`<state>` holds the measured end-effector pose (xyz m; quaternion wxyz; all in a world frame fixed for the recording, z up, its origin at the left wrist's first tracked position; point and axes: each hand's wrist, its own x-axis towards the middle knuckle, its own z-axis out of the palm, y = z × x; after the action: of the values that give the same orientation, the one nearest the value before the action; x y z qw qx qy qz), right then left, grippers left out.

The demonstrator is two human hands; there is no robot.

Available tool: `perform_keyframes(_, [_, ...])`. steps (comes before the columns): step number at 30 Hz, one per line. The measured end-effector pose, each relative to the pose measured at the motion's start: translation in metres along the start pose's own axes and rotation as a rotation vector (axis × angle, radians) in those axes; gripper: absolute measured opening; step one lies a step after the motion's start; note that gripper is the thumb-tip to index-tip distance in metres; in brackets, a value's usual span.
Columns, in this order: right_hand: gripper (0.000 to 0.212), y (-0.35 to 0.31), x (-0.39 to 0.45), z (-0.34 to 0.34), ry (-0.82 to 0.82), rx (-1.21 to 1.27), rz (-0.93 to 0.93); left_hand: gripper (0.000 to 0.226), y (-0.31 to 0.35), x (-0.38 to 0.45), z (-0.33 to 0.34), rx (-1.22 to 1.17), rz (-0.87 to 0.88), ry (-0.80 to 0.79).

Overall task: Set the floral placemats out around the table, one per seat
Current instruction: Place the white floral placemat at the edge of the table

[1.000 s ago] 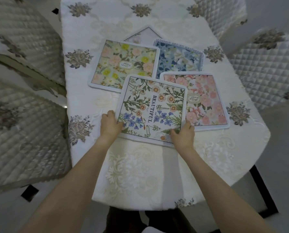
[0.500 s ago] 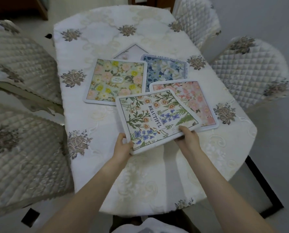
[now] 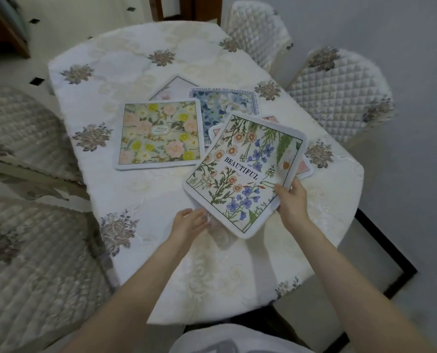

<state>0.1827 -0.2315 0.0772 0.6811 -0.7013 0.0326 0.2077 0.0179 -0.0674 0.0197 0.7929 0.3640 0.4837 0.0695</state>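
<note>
Both forearms are reaching forward over the near edge of the table (image 3: 141,250). The right hand (image 3: 292,203) is gripping the near right edge of the "BEAUTIFUL" placemat (image 3: 245,174), thumb on top and fingers curled beneath, out of sight. The left hand (image 3: 189,221) is sitting at the mat's near left corner, fingers (image 3: 202,215) relaxed and slightly spread, tips touching or slipping just under the border; cannot tell which. This mat is being held raised and tilted above the table, rotated so its long axis is running from near left to far right, its lettering slanting down toward the right. Placemats counted: five. Yellow-and-pink placemat (image 3: 159,133) is lying flat at centre left. Blue placemat (image 3: 225,105) is lying behind it, partly covered. Pale placemat (image 3: 176,86) is showing one corner at the far side. Pink placemat (image 3: 305,169) is lying mostly hidden under the held one. Quilted chairs counted: four, two at left (image 3: 21,138), two at right (image 3: 339,93).
</note>
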Motion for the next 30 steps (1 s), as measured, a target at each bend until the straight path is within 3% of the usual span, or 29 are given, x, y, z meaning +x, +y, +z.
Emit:
perform_keyframes(3, [0.039,-0.005,-0.001,-0.015,-0.029,0.000,-0.007,0.053,0.017,0.015,-0.006,0.210,0.135,0.208])
perform_keyframes(5, [0.039,-0.007,-0.003,-0.024,-0.046,-0.014,-0.017,0.059,0.026,0.023,-0.007,0.366,0.245,0.251])
perform_keyframes(11, [0.038,-0.009,-0.005,-0.048,-0.074,-0.081,-0.003,0.081,0.040,0.041,0.009,0.642,0.385,0.114])
perform_keyframes(17, [0.035,-0.011,-0.005,-0.067,-0.142,-0.129,0.027,0.090,0.045,0.054,0.020,0.689,0.263,0.003])
perform_keyframes(22, [0.035,-0.006,0.001,-0.087,-0.219,-0.086,0.106,0.063,0.037,0.051,0.013,0.557,0.063,-0.116])
perform_keyframes(26, [0.032,-0.002,0.008,-0.092,-0.212,-0.139,0.105,0.030,0.023,0.040,0.014,0.479,0.099,-0.128])
perform_keyframes(30, [0.028,0.002,0.017,-0.092,-0.165,-0.244,0.033,0.024,0.004,0.026,0.019,0.462,0.134,-0.090])
